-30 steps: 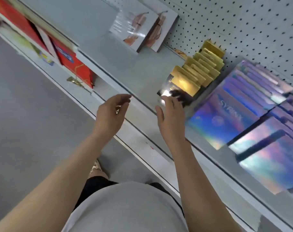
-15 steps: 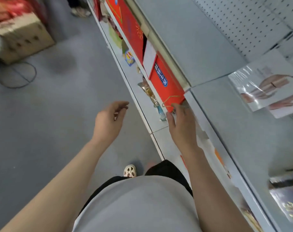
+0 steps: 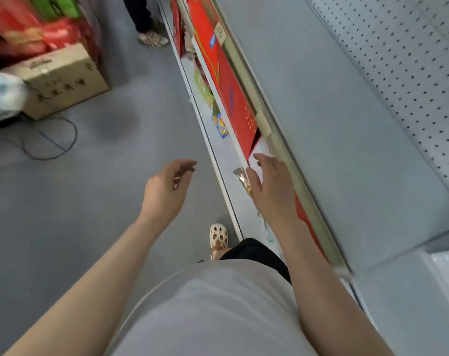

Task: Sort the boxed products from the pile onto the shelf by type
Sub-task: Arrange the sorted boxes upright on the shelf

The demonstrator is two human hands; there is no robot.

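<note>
While our left hand (image 3: 167, 191) is hanging loosely open and empty, our right hand (image 3: 272, 186), fingers spread and gripping nothing, is reaching nearer the long flat red cardboard box (image 3: 233, 98), whose length is stretching away just beyond its fingertips.

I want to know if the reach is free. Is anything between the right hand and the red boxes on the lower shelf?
Nothing visible blocks it. The right hand hangs open right at the near end of the red boxes; a small gold packet lies beside its fingers, not across the path.

Bright, even light; motion blur smears the upper-left corner; wide-angle bending.
</note>
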